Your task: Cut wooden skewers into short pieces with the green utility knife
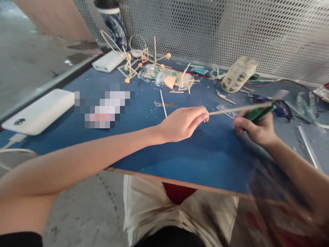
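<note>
My left hand [182, 123] is over the middle of the blue table, its fingers pinched on one end of a thin wooden stick [223, 111]. The stick runs to the right, up to my right hand [259, 128]. That hand is closed around a green-handled utility knife [258, 115]; motion blurs the blade end, and I cannot tell whether the blade touches the stick. Just beyond my left hand lie a loose blade strip [171, 105] and another thin stick [161, 97].
At the back stands a stick frame with orange balls [127, 81], beside a clear plastic packet [151, 73]. A white power bank [106, 62], a dark bottle [115, 29] and a clear ribbed container [239, 73] are near the perforated metal panel [180, 31]. A white device [41, 111] lies left.
</note>
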The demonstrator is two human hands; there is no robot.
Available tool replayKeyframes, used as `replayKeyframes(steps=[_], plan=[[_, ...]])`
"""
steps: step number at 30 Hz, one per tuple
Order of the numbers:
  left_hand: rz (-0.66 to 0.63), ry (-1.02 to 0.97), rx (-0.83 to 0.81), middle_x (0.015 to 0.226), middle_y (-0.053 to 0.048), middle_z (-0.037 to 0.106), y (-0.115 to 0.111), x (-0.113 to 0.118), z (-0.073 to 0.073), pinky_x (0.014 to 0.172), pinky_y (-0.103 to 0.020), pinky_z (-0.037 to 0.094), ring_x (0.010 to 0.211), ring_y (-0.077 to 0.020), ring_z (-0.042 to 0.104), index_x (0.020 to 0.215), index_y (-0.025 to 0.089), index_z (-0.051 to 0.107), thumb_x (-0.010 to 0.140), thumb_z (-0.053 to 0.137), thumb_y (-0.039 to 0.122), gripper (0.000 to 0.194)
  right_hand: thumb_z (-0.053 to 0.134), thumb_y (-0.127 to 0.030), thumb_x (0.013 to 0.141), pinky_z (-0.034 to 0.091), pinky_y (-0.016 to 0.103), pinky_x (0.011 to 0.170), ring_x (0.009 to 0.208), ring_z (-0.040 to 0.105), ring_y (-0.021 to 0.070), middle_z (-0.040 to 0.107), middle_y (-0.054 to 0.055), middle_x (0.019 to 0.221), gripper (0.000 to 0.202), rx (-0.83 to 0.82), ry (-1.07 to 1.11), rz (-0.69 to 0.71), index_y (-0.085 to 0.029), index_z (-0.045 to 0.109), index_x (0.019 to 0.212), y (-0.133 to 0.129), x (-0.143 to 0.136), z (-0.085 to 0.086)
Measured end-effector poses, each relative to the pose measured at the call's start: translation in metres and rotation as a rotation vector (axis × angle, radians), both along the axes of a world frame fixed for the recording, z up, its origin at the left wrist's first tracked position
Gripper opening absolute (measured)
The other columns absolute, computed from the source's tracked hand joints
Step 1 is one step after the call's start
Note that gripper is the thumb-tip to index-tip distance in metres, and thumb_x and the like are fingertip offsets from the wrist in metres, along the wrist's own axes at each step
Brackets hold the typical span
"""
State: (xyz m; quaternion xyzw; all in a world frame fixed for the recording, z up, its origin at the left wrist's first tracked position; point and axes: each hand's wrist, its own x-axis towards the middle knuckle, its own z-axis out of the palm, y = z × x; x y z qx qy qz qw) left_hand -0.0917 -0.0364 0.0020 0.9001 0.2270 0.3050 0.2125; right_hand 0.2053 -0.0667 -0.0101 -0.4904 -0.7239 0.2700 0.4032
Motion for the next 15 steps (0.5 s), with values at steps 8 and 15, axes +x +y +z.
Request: replayKeyframes(steps=[8, 15], plan=[[-0.046, -0.438, -0.654, 0.101, -0.006, 0.07, 0.008, 0.0, -0.002, 0.086, -0.028, 0.055, 0.086, -0.0119, 0.065, 0.12, 0.018, 0.069, 0.1, 0.057, 0.042, 0.033, 0.071, -0.055, 0.087, 0.029, 0.03, 0.054, 0.054, 0.035, 0.0091, 0.045, -0.004, 0.054, 0.048, -0.005, -0.089, -0.236, -0.02, 0.051, 0.061, -0.002, -0.008, -0.013], [-0.107, -0.536, -0.804, 0.125, -0.017, 0.072, 0.01, 0.0, -0.002, 0.103, -0.04, 0.059, 0.115, -0.0237, 0.071, 0.125, 0.015, 0.062, 0.096, 0.062, 0.043, 0.041, 0.076, -0.057, 0.079, 0.024, 0.029, 0.051, 0.054, 0.032, 0.0089, 0.037, -0.004, 0.056, 0.054, 0.109, -0.039, -0.353, -0.022, 0.04, 0.058, 0.014, -0.016, 0.02]])
